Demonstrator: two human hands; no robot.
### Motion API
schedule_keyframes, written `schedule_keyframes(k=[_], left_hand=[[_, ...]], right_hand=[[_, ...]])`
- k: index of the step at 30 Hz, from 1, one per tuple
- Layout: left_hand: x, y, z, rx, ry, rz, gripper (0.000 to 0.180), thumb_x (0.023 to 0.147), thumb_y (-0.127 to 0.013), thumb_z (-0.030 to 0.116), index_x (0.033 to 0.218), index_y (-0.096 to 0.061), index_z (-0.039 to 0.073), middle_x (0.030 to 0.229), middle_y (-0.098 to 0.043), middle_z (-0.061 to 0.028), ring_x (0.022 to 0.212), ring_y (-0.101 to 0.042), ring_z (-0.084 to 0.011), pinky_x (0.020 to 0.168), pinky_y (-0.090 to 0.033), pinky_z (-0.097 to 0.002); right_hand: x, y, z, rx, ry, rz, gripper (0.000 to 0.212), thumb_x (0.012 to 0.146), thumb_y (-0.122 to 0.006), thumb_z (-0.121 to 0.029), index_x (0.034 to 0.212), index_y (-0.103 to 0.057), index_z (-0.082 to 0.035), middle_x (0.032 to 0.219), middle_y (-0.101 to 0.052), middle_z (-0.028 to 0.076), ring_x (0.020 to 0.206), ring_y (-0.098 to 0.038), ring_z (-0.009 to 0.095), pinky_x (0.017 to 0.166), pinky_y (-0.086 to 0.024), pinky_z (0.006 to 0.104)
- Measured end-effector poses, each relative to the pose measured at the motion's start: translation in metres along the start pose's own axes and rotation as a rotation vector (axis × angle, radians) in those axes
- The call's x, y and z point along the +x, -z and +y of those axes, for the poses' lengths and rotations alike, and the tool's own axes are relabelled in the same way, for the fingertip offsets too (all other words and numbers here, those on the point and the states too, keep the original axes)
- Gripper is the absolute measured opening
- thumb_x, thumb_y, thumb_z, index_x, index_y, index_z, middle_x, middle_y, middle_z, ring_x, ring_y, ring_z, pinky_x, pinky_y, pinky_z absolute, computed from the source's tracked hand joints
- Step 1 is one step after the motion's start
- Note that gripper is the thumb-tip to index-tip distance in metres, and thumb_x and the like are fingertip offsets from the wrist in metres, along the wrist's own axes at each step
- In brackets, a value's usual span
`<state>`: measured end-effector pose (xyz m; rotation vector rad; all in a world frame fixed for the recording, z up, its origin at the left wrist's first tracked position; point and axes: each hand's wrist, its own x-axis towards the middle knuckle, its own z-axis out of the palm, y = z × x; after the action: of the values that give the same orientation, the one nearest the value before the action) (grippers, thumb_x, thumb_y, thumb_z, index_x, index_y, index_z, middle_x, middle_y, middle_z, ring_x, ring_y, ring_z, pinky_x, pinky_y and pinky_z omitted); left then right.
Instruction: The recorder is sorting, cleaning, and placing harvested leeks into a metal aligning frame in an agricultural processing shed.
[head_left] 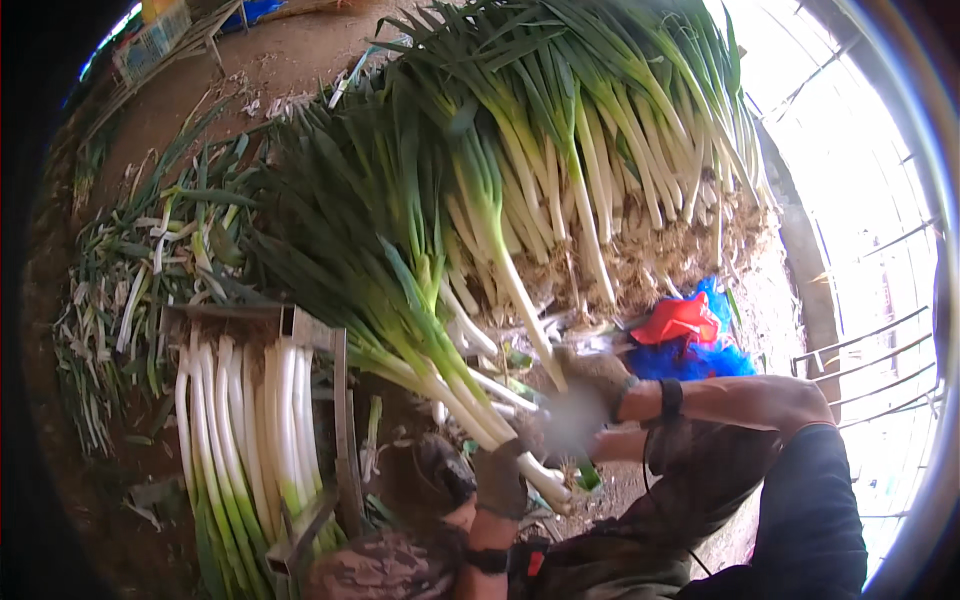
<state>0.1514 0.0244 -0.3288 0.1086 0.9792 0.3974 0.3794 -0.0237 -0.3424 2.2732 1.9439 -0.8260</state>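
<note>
My left hand [500,480], in a dark work glove, is closed around the white lower stalks of a few long green onions [447,375]; their root ends stick out just past it. My gloved right hand [597,382] is at the lower end of another green onion [520,290] and appears closed on it. A grey blur beside that hand hides part of its fingers. To the left, a metal frame [343,420] holds trimmed green onions [230,420], white ends against its far plate.
A large heap of untrimmed green onions [600,130] with soil-covered roots lies ahead. Stripped leaves [120,300] cover the ground at left. Red cloth [680,318] and blue netting [690,360] lie near my right forearm. A barred opening [870,230] is at right.
</note>
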Motion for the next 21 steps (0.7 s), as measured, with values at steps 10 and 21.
schedule_keyframes(k=[10,21], left_hand=[[-0.023,0.043,-0.050,0.118,0.015,-0.071,0.034,0.086,-0.067,0.008,0.117,-0.063,-0.005,0.099,-0.068,-0.0134,0.089,-0.069,-0.0244,0.079,-0.059,-0.0366],[-0.083,0.072,-0.008,0.403,0.007,-0.141,0.021,0.087,-0.065,0.009,0.103,-0.065,-0.004,0.095,-0.069,-0.0143,0.084,-0.069,-0.0257,0.078,-0.059,-0.0360]], right_hand=[[-0.136,-0.061,-0.067,0.428,0.429,-0.187,0.047,0.094,-0.069,-0.039,0.120,-0.056,-0.002,0.096,-0.066,0.013,0.088,-0.069,0.031,0.080,-0.056,0.0424],[-0.194,-0.002,-0.142,0.566,0.599,-0.704,0.024,0.104,-0.060,-0.021,0.120,-0.065,-0.004,0.110,-0.069,0.010,0.092,-0.062,0.015,0.082,-0.054,0.0306]])
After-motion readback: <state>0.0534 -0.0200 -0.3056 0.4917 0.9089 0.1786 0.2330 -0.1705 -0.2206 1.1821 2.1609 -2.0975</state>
